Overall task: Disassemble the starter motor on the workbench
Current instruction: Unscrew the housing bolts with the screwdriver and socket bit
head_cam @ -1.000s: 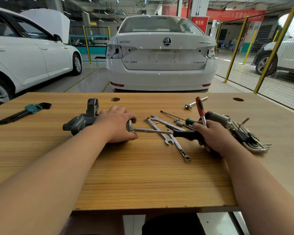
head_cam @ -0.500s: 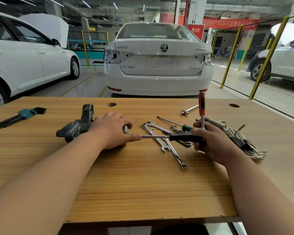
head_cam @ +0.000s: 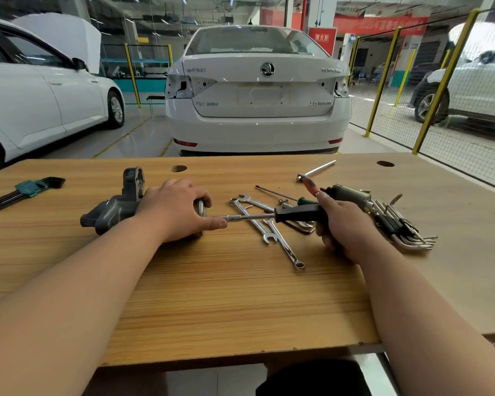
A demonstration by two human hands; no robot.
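Grey motor (head_cam: 112, 210) lies on the bench (head_cam: 240, 295), your left hand (head_cam: 175, 212) curled round its right end; your right hand (head_cam: 343, 227) grips a black-handled driver (head_cam: 295, 214), tip by your left thumb.

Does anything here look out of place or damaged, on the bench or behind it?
Yes. The white car behind the workbench has both tail lamps missing, leaving open holes at its rear corners. On the workbench, the wrenches lie crossed in a loose heap.
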